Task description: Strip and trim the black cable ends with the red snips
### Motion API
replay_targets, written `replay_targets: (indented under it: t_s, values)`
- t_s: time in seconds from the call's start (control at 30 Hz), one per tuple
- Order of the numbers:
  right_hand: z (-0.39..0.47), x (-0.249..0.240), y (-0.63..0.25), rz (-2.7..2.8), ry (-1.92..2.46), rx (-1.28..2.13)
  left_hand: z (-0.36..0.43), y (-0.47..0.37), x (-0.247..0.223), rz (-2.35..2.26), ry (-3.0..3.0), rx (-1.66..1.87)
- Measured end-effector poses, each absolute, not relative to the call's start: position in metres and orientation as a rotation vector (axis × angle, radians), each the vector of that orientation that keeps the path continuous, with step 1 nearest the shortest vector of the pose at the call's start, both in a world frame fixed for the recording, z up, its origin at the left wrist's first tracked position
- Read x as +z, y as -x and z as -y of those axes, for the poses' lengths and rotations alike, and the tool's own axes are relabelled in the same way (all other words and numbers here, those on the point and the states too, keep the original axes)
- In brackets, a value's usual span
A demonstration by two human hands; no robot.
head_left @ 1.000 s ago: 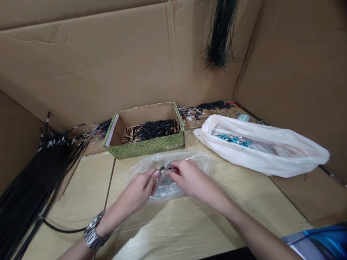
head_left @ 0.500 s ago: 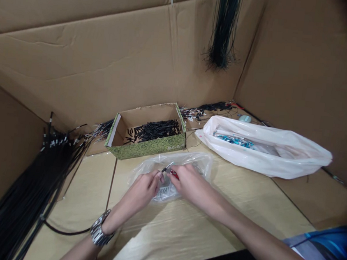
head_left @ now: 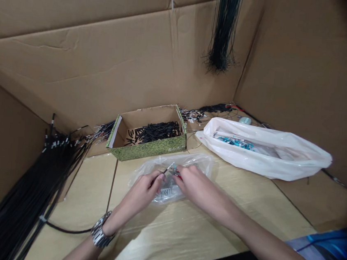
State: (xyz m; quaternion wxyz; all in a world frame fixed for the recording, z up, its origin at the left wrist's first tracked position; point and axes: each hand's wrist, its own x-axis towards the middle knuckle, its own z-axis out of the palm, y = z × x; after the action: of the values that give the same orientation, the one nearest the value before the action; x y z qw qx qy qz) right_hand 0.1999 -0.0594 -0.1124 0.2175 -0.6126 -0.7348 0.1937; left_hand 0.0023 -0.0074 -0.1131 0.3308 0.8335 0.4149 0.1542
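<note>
My left hand [head_left: 148, 189], with a metal watch on its wrist, pinches a thin black piece [head_left: 167, 170] with a pale tip pointing up and to the right. Close beside it, my right hand [head_left: 190, 182] is closed on a small red-handled tool [head_left: 177, 174], mostly hidden by the fingers. The tool's head lies near the tip of the black piece, and a gap shows between them. Beneath both hands lies a clear plastic bag [head_left: 145, 166] with printed letters.
Behind the bag stands a green-patterned box [head_left: 151, 149] of short black pieces. A white bag [head_left: 281, 168] holding blue items is at the right. Long black cables [head_left: 28, 185] lie at the left; a dark wire bundle [head_left: 224, 32] hangs above. Loose wires [head_left: 193, 114] line the back.
The hands have moved slightly apart. The tool has come away from the black piece, whose pale tip now shows more clearly.
</note>
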Motion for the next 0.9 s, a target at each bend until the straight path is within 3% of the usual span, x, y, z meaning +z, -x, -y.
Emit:
replay_targets:
  t_s: [0.27,0.9]
  values:
    - [0.076,-0.096,-0.213,1.997,1.729,0.606,0.005,-0.001,-0.114,-1.11,-2.206,0.537]
    - [0.054,-0.112,-0.201,2.013,1.691,0.617,0.008,-0.002,-0.119,-1.09,-2.434,0.613]
